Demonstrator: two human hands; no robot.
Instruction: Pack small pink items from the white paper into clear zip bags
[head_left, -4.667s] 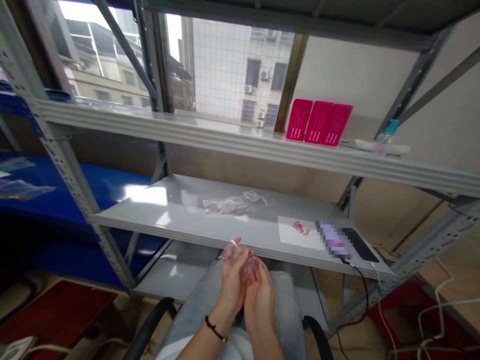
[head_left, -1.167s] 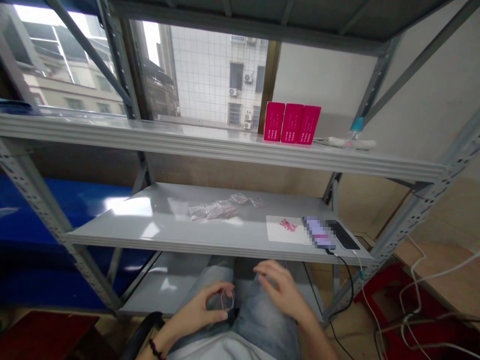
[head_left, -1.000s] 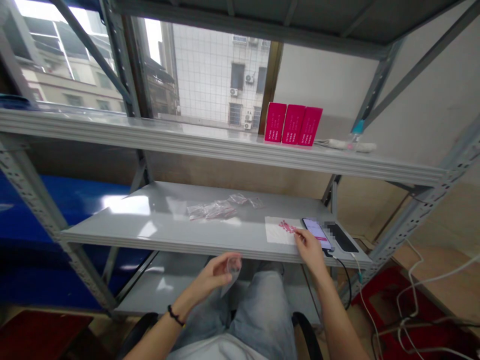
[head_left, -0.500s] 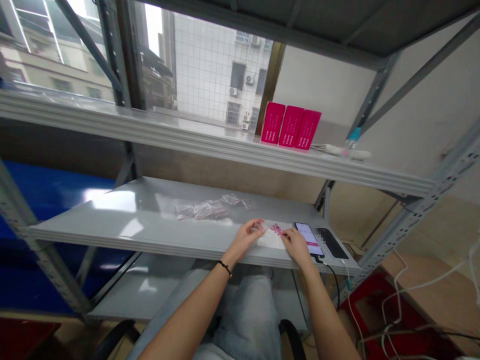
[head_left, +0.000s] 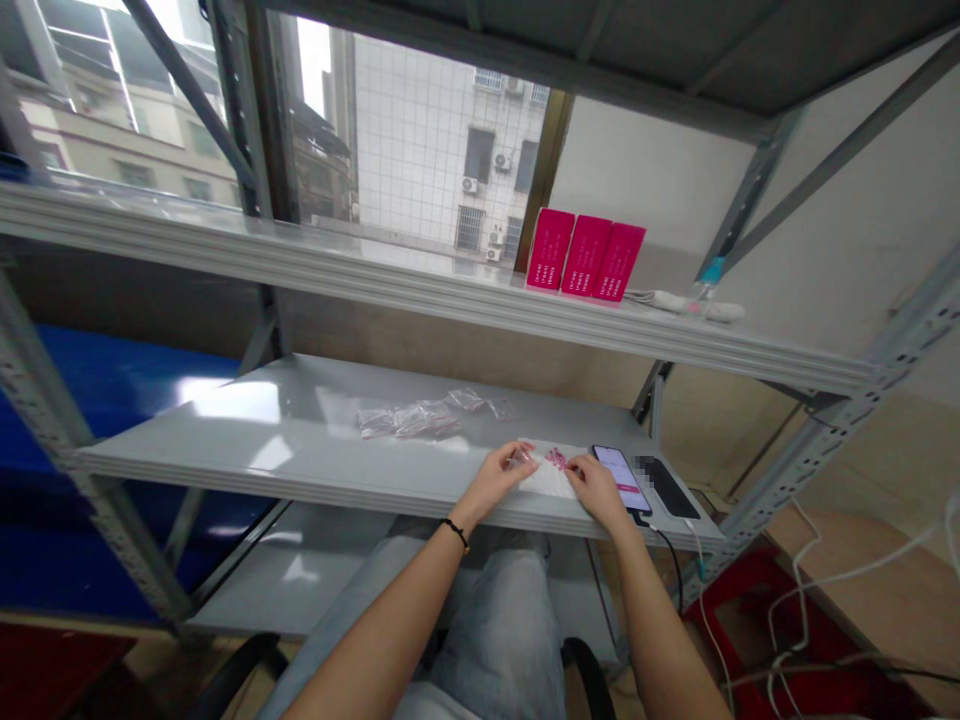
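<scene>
A white sheet like paper or tissue [head_left: 547,483] lies on the shelf board in front of me. On it sits a cluster of small pink beads or pieces [head_left: 556,458], too small to make out exactly. My left hand [head_left: 496,480] is curled at the sheet's left side, closed on what looks like a small clear plastic bag [head_left: 523,455]. From the right, my right hand [head_left: 596,487] reaches the edge of the pink cluster with fingertips pressed together; whatever they pinch is hidden. Several clear plastic bags [head_left: 427,418] lie in a loose pile farther back, left of my hands.
Right of the sheet lie a lit phone [head_left: 621,478] and a dark phone-like slab [head_left: 666,487] with cables. Pink boxes [head_left: 587,255] and a bottle with a blue cap [head_left: 709,280] stand on the upper shelf [head_left: 420,285]. A metal post [head_left: 840,410] rises at right.
The whole view has shifted slightly to the right and down. My hands keep nearly the same place over the sheet, with only small finger movements.
</scene>
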